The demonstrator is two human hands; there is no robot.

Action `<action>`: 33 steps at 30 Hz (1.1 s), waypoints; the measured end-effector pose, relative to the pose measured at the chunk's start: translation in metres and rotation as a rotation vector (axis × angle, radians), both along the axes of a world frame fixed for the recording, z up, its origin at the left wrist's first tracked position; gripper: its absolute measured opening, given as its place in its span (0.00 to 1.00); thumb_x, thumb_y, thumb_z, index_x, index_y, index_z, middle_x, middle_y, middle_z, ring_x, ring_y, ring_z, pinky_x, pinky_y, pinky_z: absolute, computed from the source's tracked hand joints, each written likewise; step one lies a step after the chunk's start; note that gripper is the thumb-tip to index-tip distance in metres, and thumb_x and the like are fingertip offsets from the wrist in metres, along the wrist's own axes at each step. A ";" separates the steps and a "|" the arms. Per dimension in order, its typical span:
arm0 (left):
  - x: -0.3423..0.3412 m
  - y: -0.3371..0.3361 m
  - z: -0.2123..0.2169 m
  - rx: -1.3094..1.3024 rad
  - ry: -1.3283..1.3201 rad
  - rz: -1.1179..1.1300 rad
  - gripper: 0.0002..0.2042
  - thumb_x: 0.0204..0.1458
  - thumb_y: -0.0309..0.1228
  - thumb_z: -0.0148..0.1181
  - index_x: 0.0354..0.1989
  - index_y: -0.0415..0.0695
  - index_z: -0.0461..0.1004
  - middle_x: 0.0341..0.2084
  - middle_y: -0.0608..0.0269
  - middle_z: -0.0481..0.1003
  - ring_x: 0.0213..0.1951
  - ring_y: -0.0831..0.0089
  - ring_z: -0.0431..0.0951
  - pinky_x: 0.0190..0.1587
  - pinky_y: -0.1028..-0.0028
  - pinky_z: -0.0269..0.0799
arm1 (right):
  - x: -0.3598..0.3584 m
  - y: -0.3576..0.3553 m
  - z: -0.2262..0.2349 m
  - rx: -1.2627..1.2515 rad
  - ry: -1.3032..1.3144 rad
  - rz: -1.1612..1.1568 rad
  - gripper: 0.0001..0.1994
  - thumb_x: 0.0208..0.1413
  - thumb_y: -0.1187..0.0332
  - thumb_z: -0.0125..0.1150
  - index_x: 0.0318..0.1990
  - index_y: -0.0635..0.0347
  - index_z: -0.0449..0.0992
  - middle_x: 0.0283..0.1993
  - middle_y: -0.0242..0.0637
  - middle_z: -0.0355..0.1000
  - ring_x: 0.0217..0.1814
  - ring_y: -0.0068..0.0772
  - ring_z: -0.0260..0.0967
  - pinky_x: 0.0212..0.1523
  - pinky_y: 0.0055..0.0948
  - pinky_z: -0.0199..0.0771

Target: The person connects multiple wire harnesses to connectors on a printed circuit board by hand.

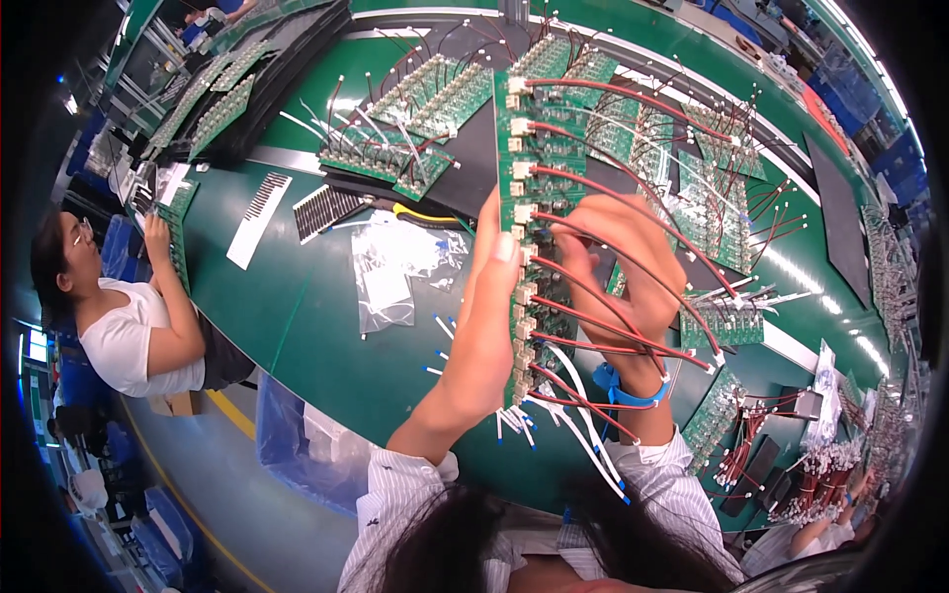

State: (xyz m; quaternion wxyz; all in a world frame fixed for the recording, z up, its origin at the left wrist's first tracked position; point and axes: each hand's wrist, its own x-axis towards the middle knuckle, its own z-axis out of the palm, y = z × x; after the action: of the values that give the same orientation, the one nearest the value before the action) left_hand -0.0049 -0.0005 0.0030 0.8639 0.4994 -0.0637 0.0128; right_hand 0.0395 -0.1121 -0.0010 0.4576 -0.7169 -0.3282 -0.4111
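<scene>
Green workbench (297, 316), factory line. Long green circuit board (529, 198) held upright above it: left hand (494, 296) closed on its left edge, right hand (618, 257) gripping its red wires (613, 326). More boards (435, 99) stacked behind; a co-worker (129, 306) seated at left.

A long green workbench (297, 316) curves across a factory floor, its far edge trimmed by a pale metal rail (633, 44). Overhead light glints in streaks near the bench's right edge. Below the near edge lies grey flooring (217, 474) marked with a yellow line (232, 413). Blue crates (880, 148) stand beyond the far right corner.
</scene>
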 end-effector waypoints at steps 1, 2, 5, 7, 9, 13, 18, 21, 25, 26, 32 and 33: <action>0.000 -0.002 -0.001 0.021 -0.014 0.039 0.21 0.61 0.38 0.31 0.60 0.44 0.50 0.50 0.59 0.63 0.52 0.72 0.65 0.53 0.71 0.63 | -0.002 0.001 0.002 -0.016 0.002 -0.001 0.10 0.39 0.81 0.63 0.32 0.65 0.73 0.29 0.41 0.70 0.30 0.40 0.69 0.28 0.31 0.69; -0.001 -0.003 -0.002 0.020 -0.021 0.040 0.21 0.61 0.38 0.31 0.60 0.44 0.50 0.50 0.59 0.63 0.52 0.72 0.65 0.53 0.71 0.63 | -0.004 0.002 0.003 -0.017 -0.006 0.000 0.10 0.39 0.81 0.63 0.32 0.65 0.73 0.29 0.41 0.70 0.30 0.40 0.69 0.28 0.31 0.69; -0.001 -0.003 -0.001 0.079 -0.031 0.075 0.21 0.61 0.38 0.30 0.61 0.44 0.48 0.52 0.59 0.61 0.53 0.72 0.64 0.55 0.71 0.61 | -0.008 0.003 0.004 -0.024 0.044 -0.019 0.11 0.36 0.83 0.64 0.31 0.65 0.73 0.29 0.41 0.72 0.31 0.36 0.70 0.35 0.30 0.70; -0.001 -0.003 0.002 0.089 -0.051 0.050 0.22 0.61 0.37 0.28 0.62 0.41 0.45 0.55 0.58 0.57 0.56 0.71 0.57 0.58 0.72 0.52 | -0.004 0.003 0.002 -0.011 0.021 -0.015 0.11 0.36 0.83 0.64 0.31 0.65 0.73 0.30 0.41 0.72 0.31 0.35 0.70 0.35 0.31 0.70; -0.002 -0.001 0.004 0.118 -0.057 0.020 0.23 0.61 0.36 0.25 0.63 0.37 0.41 0.58 0.55 0.51 0.61 0.69 0.50 0.62 0.72 0.42 | -0.003 0.004 0.001 0.017 0.016 -0.013 0.10 0.37 0.82 0.64 0.31 0.65 0.74 0.30 0.40 0.72 0.31 0.35 0.70 0.37 0.31 0.69; -0.001 0.000 0.000 0.110 -0.091 0.037 0.23 0.61 0.36 0.25 0.63 0.37 0.42 0.58 0.55 0.52 0.60 0.69 0.50 0.62 0.72 0.42 | -0.003 0.006 0.001 0.011 0.033 0.044 0.09 0.41 0.81 0.63 0.32 0.67 0.72 0.29 0.42 0.71 0.31 0.39 0.69 0.30 0.30 0.70; 0.002 0.002 -0.002 0.072 -0.104 0.036 0.23 0.61 0.36 0.28 0.62 0.37 0.44 0.56 0.57 0.54 0.59 0.70 0.52 0.61 0.72 0.44 | -0.003 0.005 0.000 0.054 0.074 0.051 0.06 0.42 0.80 0.63 0.30 0.67 0.73 0.29 0.41 0.72 0.31 0.36 0.69 0.29 0.28 0.69; -0.001 0.006 0.002 0.047 -0.085 0.065 0.20 0.59 0.36 0.31 0.57 0.38 0.51 0.50 0.60 0.59 0.53 0.74 0.57 0.57 0.73 0.49 | -0.004 0.009 -0.002 0.065 0.064 0.077 0.06 0.41 0.81 0.64 0.28 0.66 0.74 0.28 0.39 0.72 0.30 0.35 0.69 0.34 0.27 0.68; -0.006 0.010 0.004 0.007 -0.057 0.072 0.18 0.59 0.34 0.34 0.54 0.39 0.52 0.45 0.63 0.61 0.47 0.78 0.60 0.54 0.75 0.52 | -0.012 0.010 0.000 0.077 0.182 0.153 0.07 0.40 0.79 0.65 0.29 0.66 0.73 0.28 0.38 0.72 0.30 0.34 0.69 0.33 0.28 0.68; -0.008 0.010 0.008 -0.009 -0.069 0.078 0.17 0.58 0.32 0.37 0.54 0.40 0.52 0.43 0.64 0.61 0.45 0.80 0.60 0.52 0.76 0.53 | -0.012 0.011 0.000 0.074 0.179 0.159 0.07 0.40 0.79 0.65 0.29 0.66 0.73 0.28 0.38 0.72 0.30 0.34 0.69 0.33 0.28 0.68; -0.009 0.009 0.012 -0.103 -0.097 0.047 0.18 0.55 0.24 0.40 0.54 0.40 0.50 0.43 0.64 0.61 0.44 0.80 0.60 0.52 0.78 0.54 | -0.011 0.006 0.000 0.040 0.081 0.171 0.09 0.39 0.80 0.63 0.32 0.65 0.75 0.32 0.41 0.72 0.33 0.35 0.70 0.33 0.28 0.70; -0.010 0.008 0.012 -0.101 -0.129 0.036 0.19 0.55 0.22 0.40 0.55 0.40 0.49 0.44 0.63 0.61 0.46 0.80 0.60 0.52 0.77 0.54 | -0.011 0.004 0.001 0.032 0.049 0.170 0.11 0.38 0.80 0.63 0.33 0.64 0.76 0.32 0.40 0.72 0.33 0.35 0.70 0.33 0.28 0.70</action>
State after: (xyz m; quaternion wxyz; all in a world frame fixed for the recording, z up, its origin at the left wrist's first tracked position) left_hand -0.0151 0.0070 0.0151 0.8816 0.4546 -0.1098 0.0636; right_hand 0.0289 -0.1080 0.0002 0.5103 -0.6888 -0.3700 -0.3581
